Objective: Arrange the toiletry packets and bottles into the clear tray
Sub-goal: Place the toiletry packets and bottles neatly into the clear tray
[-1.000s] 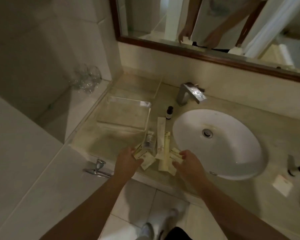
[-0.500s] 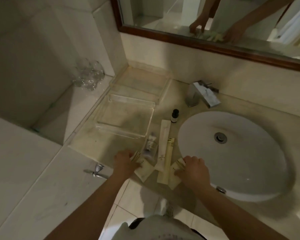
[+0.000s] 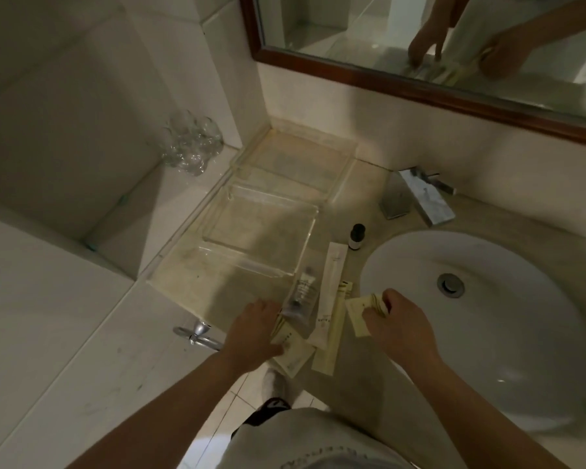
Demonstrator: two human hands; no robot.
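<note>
A clear tray sits on the counter left of the sink, with nothing in it. A small dark-capped bottle stands just right of the tray. Below the tray lie a clear tube, a long white packet and a narrow cream packet. My left hand grips flat cream packets at the counter's front edge. My right hand is closed on a small stack of cream packets beside the basin.
A white basin fills the right side, with a chrome tap behind it. A second clear tray stands against the back wall. Glassware sits on the white ledge at left. A mirror hangs above.
The camera has tilted further down and closer. My right hand has drawn its packets together and lifted them slightly; my left hand still presses on its packets.
</note>
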